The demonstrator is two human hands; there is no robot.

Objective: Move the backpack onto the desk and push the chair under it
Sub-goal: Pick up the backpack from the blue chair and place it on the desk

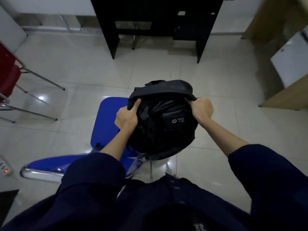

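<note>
A black backpack (164, 120) with a small white logo on its front pocket hangs over the right part of a blue chair (106, 120). My left hand (127, 116) grips the backpack's upper left edge. My right hand (202, 110) grips its upper right edge. Whether the backpack's bottom touches the seat is hidden. The chair's chrome frame and blue backrest lie just in front of my body. The black desk (160, 22) stands ahead against the far wall, its top mostly cut off by the frame edge, with open legroom below.
A red chair with metal legs (10, 77) stands at the left. A wooden cabinet with a white panel (290, 64) is at the right. A power strip with a lit red switch (5, 166) lies on the floor at lower left. Glossy tiled floor (150, 70) separates chair and desk.
</note>
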